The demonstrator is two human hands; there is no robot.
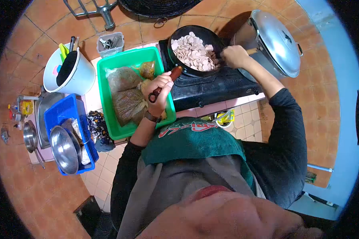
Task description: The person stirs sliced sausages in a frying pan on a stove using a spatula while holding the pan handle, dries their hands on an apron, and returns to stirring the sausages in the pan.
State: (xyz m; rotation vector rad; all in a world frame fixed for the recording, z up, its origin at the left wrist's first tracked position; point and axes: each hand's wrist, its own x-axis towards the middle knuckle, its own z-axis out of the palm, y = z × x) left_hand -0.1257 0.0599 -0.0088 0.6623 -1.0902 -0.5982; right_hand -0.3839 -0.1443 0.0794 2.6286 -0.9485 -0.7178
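Observation:
A dark frying pan (214, 40) sits on the black gas stove (211, 88), filled with pale, thin round slices (193, 51) of food. My left hand (160, 89) is closed around the pan's brown handle (176, 72), its looped end showing below the fist. On the pan's right side, my right hand (234, 57) grips a utensil by its wooden handle (252, 51), which sticks out behind the fist. The utensil's working end is hidden by the hand and the slices. Under my left forearm lies a green tray (103, 101) with bagged brown food (127, 101) in it.
A large lidded silver pot (277, 38) stands close to my right forearm. Left of the tray are a white bucket (83, 75) with utensils, a small clear container (111, 44), and a blue basin (52, 115) holding a metal bowl (64, 149). Above hangs a dark wok (159, 8).

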